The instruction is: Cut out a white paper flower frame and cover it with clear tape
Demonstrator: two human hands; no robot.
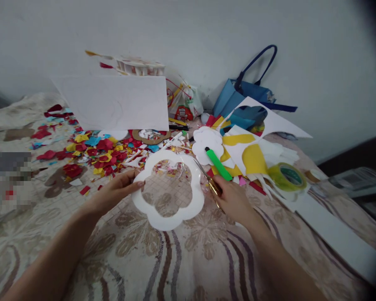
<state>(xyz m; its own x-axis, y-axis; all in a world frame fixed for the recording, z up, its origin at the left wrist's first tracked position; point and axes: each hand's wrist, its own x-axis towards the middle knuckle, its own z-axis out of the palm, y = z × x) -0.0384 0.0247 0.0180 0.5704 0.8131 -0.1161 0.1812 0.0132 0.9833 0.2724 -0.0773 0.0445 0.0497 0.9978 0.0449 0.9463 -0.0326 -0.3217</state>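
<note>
A white flower-shaped ring with an open middle (169,220) is held up over the patterned cloth. My left hand (125,186) pinches its left side between thumb and fingers. In my right hand (230,196) is a pair of gold-handled scissors (214,187), the fingers closed around the handles. The blades point up and left, close to the ring's upper right edge; whether they touch it I cannot tell. Clear film or tape seems to hang at that edge. Just beyond the scissors lies a bright green marker or cutter (218,164), resting near white scalloped paper shapes (203,146).
Red, yellow and blue scraps (105,154) cover the cloth at the back left, before an upright white sheet (122,104). To the right are yellow and white offcuts (253,159), a tape roll (288,177), a white strip (338,238) and a blue bag (225,98).
</note>
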